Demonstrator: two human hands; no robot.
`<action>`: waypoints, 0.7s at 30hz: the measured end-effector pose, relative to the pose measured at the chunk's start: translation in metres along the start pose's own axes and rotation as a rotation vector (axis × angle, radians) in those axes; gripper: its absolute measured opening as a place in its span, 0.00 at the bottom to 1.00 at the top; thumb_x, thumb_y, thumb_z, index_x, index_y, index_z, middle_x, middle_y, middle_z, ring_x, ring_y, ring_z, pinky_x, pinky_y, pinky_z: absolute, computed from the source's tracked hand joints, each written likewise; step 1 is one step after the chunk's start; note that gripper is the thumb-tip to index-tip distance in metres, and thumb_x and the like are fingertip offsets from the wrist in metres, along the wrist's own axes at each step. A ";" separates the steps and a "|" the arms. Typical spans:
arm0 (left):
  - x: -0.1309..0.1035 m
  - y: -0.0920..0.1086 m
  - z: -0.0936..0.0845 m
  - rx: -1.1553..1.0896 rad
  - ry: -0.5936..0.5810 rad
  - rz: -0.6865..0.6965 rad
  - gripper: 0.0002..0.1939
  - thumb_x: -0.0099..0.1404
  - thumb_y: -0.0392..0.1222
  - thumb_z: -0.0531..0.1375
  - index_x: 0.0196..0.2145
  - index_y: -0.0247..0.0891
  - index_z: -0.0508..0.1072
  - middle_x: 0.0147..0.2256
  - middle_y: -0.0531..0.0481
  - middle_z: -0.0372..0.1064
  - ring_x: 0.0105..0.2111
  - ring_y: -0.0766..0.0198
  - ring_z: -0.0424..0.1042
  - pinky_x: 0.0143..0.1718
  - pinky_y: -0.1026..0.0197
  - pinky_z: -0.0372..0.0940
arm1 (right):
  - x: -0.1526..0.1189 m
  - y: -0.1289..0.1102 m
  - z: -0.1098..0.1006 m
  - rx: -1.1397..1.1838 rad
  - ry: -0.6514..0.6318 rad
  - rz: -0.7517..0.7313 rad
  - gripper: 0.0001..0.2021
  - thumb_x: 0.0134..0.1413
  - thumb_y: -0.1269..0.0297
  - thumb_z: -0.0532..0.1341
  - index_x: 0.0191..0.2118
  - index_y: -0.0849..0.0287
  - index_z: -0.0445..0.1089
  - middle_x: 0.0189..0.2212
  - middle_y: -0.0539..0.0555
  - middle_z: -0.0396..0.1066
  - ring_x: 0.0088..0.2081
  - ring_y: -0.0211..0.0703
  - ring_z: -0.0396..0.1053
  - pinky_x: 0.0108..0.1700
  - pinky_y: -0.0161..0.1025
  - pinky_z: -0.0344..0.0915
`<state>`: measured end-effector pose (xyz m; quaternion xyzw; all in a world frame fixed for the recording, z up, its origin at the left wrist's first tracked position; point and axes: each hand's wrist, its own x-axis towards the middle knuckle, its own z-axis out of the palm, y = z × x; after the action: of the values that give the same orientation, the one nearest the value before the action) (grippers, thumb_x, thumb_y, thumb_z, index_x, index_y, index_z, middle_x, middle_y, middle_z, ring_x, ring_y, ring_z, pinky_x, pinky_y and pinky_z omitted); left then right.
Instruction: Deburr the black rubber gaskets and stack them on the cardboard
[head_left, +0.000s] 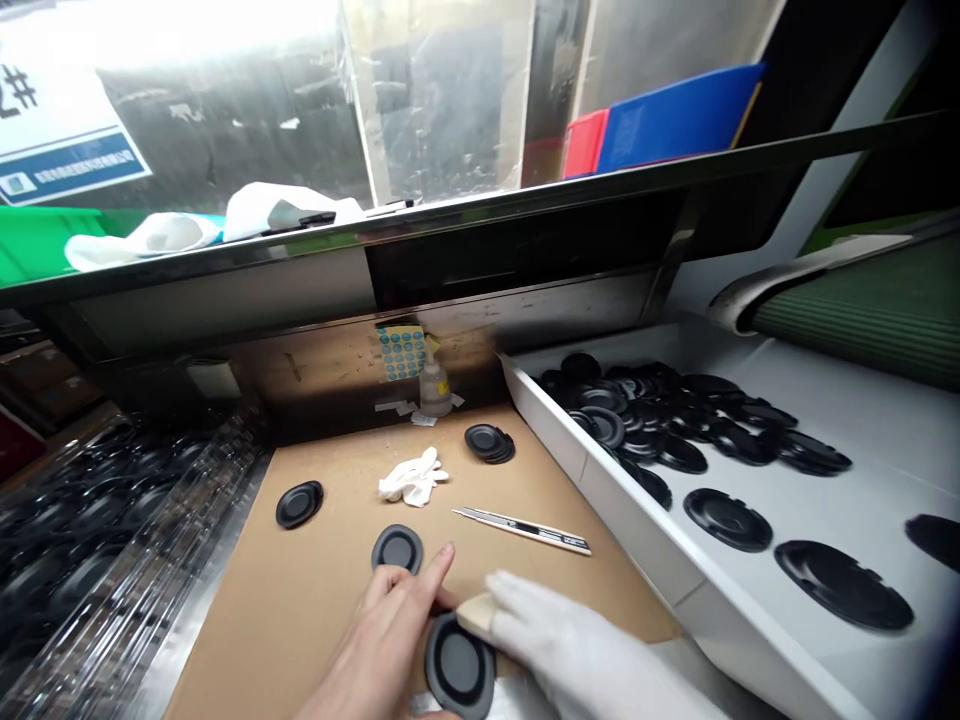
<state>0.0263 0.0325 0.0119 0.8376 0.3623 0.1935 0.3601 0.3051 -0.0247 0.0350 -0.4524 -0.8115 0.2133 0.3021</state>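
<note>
Left hand: your bare fingers clamp the black disc, just below the utility knife.
Right hand: your gloved fingers pinch a beige block against that disc.

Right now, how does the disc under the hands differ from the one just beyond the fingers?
The near disc is pinned between the bare left hand and the gloved right hand; the far disc lies untouched on the cardboard. The near disc looks larger. Both are black, round and lie flat.
</note>
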 end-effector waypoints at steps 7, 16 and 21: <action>-0.003 -0.011 0.005 0.203 0.183 0.060 0.78 0.48 0.38 0.84 0.78 0.66 0.36 0.66 0.41 0.60 0.63 0.36 0.62 0.65 0.34 0.64 | 0.033 0.005 0.075 -0.146 -0.189 -0.154 0.37 0.64 0.67 0.66 0.76 0.51 0.59 0.73 0.60 0.63 0.71 0.64 0.63 0.73 0.58 0.63; -0.001 0.002 -0.002 0.221 0.179 0.077 0.78 0.47 0.47 0.85 0.77 0.65 0.36 0.68 0.42 0.58 0.65 0.34 0.59 0.67 0.31 0.63 | 0.019 0.024 0.095 -0.233 -0.251 -0.094 0.34 0.68 0.54 0.67 0.75 0.51 0.59 0.70 0.64 0.65 0.68 0.66 0.66 0.66 0.68 0.69; -0.001 0.006 -0.002 0.187 0.172 0.086 0.76 0.46 0.55 0.85 0.77 0.63 0.39 0.68 0.42 0.59 0.65 0.35 0.59 0.67 0.32 0.63 | 0.016 0.035 0.102 -0.262 -0.287 -0.088 0.28 0.70 0.48 0.65 0.70 0.49 0.66 0.69 0.62 0.65 0.66 0.64 0.67 0.65 0.66 0.69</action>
<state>0.0272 0.0302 0.0175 0.8626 0.3722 0.2452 0.2392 0.2499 -0.0008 -0.0559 -0.4170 -0.8860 0.1548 0.1311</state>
